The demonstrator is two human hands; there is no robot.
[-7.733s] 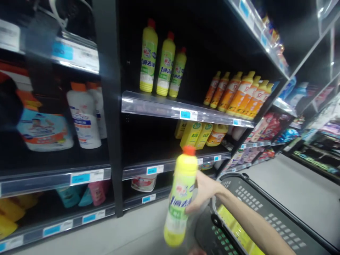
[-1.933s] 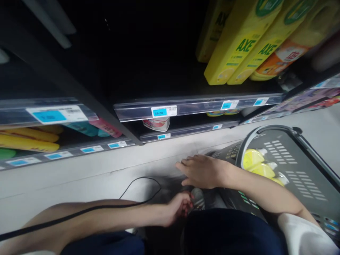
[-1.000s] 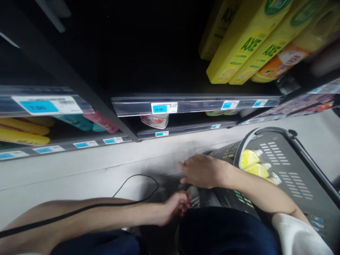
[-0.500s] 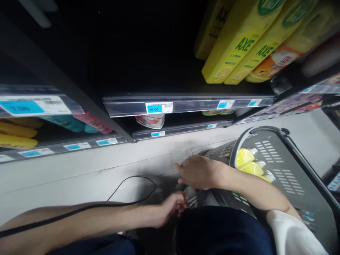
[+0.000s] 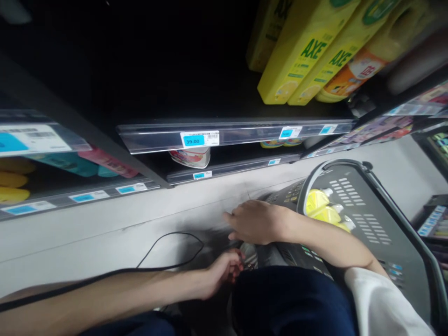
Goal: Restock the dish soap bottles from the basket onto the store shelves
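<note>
Low over the floor, my right hand (image 5: 257, 222) shows its back, with thumb and a finger stretched apart and nothing visible in it. Its forearm crosses in front of a dark grey shopping basket (image 5: 408, 266). Several yellow bottles with clear caps (image 5: 327, 213) lie inside the basket. Below and to the left, my left hand (image 5: 226, 271) has loosely curled fingers beside my knee (image 5: 290, 298) and a greyish shoe (image 5: 249, 255). No object can be made out in it. A thin black cable (image 5: 168, 268) runs along my left forearm and loops over the floor.
Dark shelves with a price-tag rail (image 5: 241, 136) stand ahead. Tall yellow AXE bottles (image 5: 297, 70) and an orange-labelled bottle (image 5: 353, 74) are on the upper shelf. A white-and-red tub (image 5: 191, 157) sits on the lower shelf. Teal packages (image 5: 66, 162) lie at left.
The view has shifted slightly, so the shelves and basket appear a little further left. Both hands keep nearly the same pose; nothing was taken hold of or let go.
</note>
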